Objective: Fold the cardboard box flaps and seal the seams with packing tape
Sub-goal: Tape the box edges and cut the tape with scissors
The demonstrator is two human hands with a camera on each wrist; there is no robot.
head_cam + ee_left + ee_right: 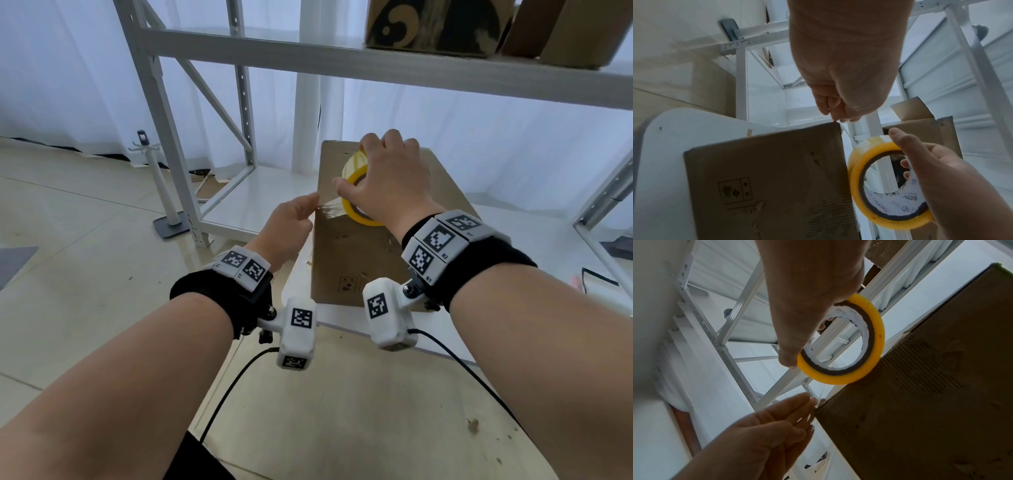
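Observation:
A brown cardboard box stands on a white table, its top flaps lying flat. My right hand grips a yellow roll of packing tape just above the box's near top edge, thumb on the outer rim and fingers through the core. A short clear tape strip runs left from the roll to the box's near-left top corner. My left hand pinches the strip's end at that corner. The box's side panel faces me.
A white metal shelving rack stands right behind the table, with cardboard boxes on its upper shelf. A white pole stand with a grey base is on the tiled floor at left. Another open box sits behind.

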